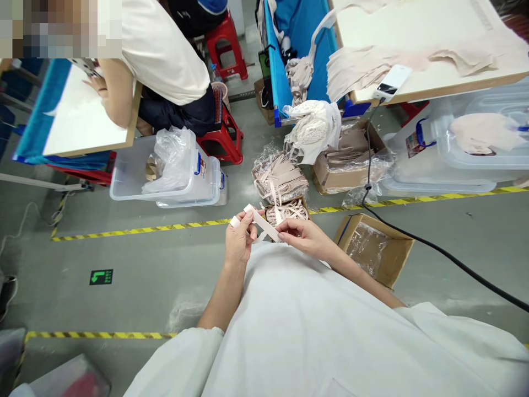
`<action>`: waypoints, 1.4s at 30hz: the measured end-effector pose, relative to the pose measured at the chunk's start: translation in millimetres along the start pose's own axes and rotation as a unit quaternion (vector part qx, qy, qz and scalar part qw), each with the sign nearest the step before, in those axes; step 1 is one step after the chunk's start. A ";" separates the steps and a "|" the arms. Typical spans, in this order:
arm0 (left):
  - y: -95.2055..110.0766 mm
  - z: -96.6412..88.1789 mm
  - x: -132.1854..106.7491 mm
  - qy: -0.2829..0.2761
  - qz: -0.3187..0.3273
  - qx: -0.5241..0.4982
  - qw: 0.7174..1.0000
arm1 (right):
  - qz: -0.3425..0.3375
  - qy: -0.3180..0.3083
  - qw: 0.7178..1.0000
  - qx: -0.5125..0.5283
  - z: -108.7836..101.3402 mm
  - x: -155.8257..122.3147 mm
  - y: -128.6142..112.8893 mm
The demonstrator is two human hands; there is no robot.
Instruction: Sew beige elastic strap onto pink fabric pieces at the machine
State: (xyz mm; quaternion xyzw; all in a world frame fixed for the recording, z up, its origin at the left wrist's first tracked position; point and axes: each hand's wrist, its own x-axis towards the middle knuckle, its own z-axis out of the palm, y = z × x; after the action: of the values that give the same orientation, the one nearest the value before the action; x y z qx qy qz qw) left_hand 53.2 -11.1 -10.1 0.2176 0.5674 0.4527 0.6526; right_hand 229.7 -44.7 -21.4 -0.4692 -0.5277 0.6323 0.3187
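A pale pinkish-white fabric strap (pixel 265 225) stretches between my two hands in front of my body. My left hand (pixel 240 236) is closed round its upper left end, with folds of the strip showing between the fingers. At the lower right end, my right hand (pixel 303 236) pinches the strap between thumb and fingers. Just beyond my hands, a box of loose pale straps (pixel 289 212) sits on the floor. Behind that box lies a plastic-wrapped stack of beige fabric pieces (pixel 281 177).
A co-worker (pixel 165 55) sits on a red stool (pixel 225 138) at the left. Clear plastic bins (pixel 165 184) stand nearby. To the right are an opened cardboard box (pixel 392 259), a black cable (pixel 438 255) and a table (pixel 397 27) with fabric pieces.
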 end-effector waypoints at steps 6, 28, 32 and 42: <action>-1.0 -2.2 -0.6 -0.007 0.003 -0.001 1.000 | -0.006 0.011 1.000 -0.010 0.9 -0.3 0.0; -6.8 -8.4 -2.2 -0.007 0.003 -0.014 1.000 | -0.048 0.051 0.995 -0.065 2.8 0.3 8.5; -9.1 -10.8 -0.6 -0.020 0.009 -0.010 1.000 | -0.042 0.078 0.995 -0.054 -0.6 1.7 13.8; 0.5 -35.4 8.8 0.000 0.029 -0.027 0.999 | -0.089 0.288 0.946 -0.116 -43.4 18.0 22.2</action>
State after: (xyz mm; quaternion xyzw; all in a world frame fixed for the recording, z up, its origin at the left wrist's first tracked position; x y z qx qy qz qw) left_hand 19.3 -11.6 -23.8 0.2162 0.5488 0.4863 0.6447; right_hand 265.6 -17.9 -47.6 -0.6164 -0.5223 0.3741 0.4554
